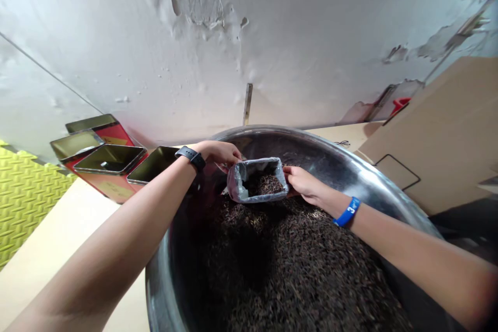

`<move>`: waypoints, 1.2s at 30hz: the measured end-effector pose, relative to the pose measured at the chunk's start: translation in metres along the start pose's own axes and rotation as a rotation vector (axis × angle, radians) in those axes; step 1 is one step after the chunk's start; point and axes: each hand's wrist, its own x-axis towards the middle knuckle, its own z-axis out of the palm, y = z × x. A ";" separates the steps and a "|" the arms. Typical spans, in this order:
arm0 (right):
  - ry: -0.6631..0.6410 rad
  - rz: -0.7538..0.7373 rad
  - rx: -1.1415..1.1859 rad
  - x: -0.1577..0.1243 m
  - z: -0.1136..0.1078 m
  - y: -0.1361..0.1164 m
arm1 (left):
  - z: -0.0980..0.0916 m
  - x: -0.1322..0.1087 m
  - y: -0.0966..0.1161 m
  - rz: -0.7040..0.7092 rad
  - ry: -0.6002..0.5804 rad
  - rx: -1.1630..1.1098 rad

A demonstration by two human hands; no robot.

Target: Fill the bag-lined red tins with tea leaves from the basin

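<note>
A rectangular, plastic-lined tin is held over the far part of a big round metal basin. Some dark dried leaves, like loose tea, lie inside it. My left hand, below a black watch, pinches the tin's far left corner. At its right side, my right hand grips the wall, thumb near the rim and fingers partly hidden behind. Beneath both hands, a deep heap of the same dark leaves fills much of the basin, with a shadow across it.
Several open red and gold tins stand left of the basin on a pale surface. A yellow textured mat lies farther left. Cardboard rises at the right. The white wall behind is peeling.
</note>
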 end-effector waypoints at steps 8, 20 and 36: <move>0.015 0.020 -0.316 -0.013 -0.006 -0.013 | 0.016 0.011 0.001 -0.083 0.078 -0.023; -0.210 -0.052 -1.141 -0.132 -0.025 0.017 | 0.005 0.005 0.018 0.349 0.447 0.360; -0.072 -0.534 -1.096 -0.062 -0.004 -0.081 | 0.014 0.007 0.015 0.362 0.367 0.223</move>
